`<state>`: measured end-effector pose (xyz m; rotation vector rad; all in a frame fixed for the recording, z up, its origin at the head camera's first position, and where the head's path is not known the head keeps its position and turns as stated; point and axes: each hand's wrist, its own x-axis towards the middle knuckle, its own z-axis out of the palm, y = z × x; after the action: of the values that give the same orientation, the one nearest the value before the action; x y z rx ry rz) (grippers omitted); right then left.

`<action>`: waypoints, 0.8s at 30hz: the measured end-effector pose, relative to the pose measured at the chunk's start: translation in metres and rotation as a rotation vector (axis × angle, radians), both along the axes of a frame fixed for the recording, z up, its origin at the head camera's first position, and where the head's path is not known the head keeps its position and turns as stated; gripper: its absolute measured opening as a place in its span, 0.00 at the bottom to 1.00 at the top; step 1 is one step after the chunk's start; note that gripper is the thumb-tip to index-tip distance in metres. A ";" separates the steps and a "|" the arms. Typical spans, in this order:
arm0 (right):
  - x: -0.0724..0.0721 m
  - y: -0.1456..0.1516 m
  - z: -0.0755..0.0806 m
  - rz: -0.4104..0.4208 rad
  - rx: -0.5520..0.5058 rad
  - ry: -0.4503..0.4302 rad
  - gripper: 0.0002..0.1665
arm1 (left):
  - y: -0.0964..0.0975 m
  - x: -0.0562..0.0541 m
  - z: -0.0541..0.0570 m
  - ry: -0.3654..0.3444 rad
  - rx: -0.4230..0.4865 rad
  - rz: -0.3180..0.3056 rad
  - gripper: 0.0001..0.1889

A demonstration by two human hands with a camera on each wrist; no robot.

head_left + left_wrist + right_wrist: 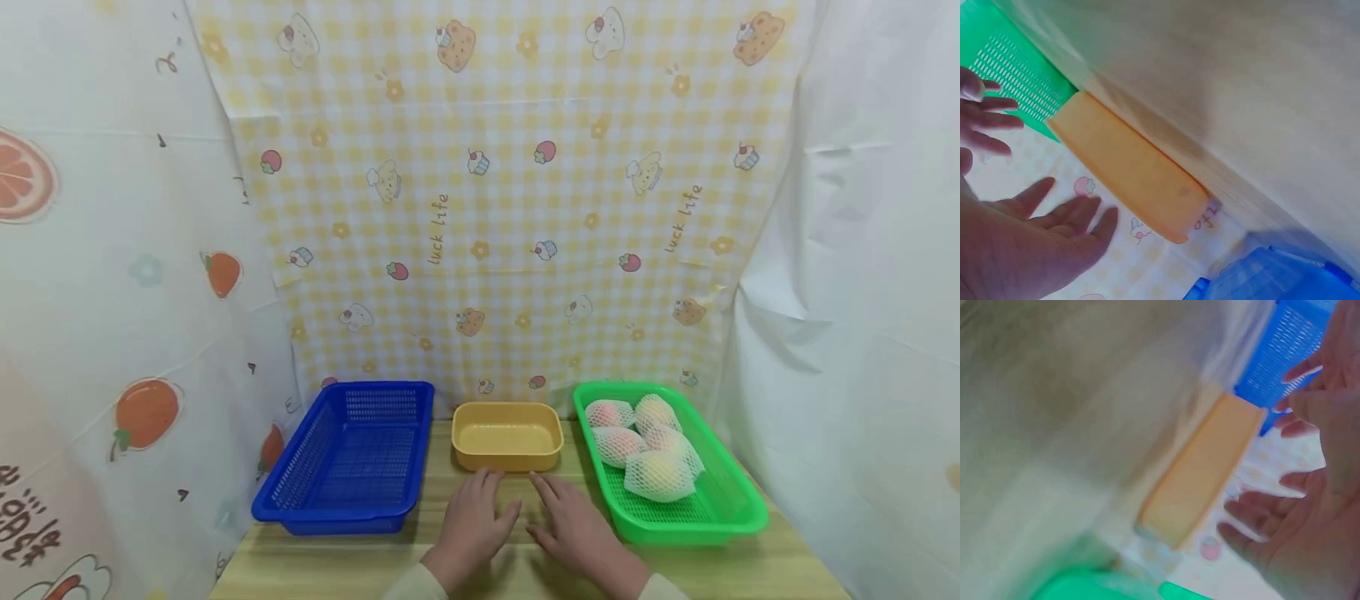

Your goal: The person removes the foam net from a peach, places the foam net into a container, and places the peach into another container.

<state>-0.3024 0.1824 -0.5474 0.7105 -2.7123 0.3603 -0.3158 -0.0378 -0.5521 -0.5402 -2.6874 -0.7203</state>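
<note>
Just in front of a small yellow-orange plastic box [510, 461], my left hand [477, 521] and right hand [572, 525] hover side by side above the table. Both have relaxed, loosely spread fingers and hold nothing. In the head view the fingertips reach close to the box's near wall. From the left wrist view, the left hand [1041, 244] is apart from the box [1135, 169]. The right wrist view likewise shows a gap between the right hand [1297, 531] and the box [1204, 475]. The inside of the box shows only its bare floor.
A blue basket [341, 522] with slotted walls stands to the left. On the right, a green basket [690, 529] holds several round fruits [660, 477] in white foam nets. Behind the wooden table [315, 571] hangs a checked cloth [510, 208], with more cloth at both sides.
</note>
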 end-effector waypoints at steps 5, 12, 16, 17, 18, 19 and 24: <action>0.009 0.013 0.023 0.056 -0.027 0.054 0.34 | 0.010 -0.001 0.012 0.071 0.066 -0.057 0.30; 0.016 0.041 0.053 -0.001 -0.114 0.039 0.24 | 0.026 -0.001 0.026 0.037 0.052 -0.109 0.32; 0.014 0.064 0.063 -0.086 -0.133 0.032 0.22 | 0.042 -0.003 0.033 -0.003 0.042 -0.175 0.35; 0.012 0.070 0.064 -0.104 -0.138 0.029 0.20 | 0.047 -0.004 0.034 -0.008 0.038 -0.191 0.36; 0.011 0.077 0.064 -0.117 -0.143 0.027 0.19 | 0.052 -0.004 0.035 -0.008 0.033 -0.208 0.36; 0.009 0.084 0.064 -0.123 -0.156 0.024 0.19 | 0.057 -0.005 0.036 -0.011 0.030 -0.222 0.36; 0.004 0.114 0.060 -0.171 -0.176 0.032 0.16 | 0.082 -0.007 0.040 0.001 0.023 -0.278 0.36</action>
<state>-0.2983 0.2961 -0.4877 0.4293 -2.6450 0.5326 -0.3223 0.0445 -0.5117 -0.9203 -2.6277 -0.8204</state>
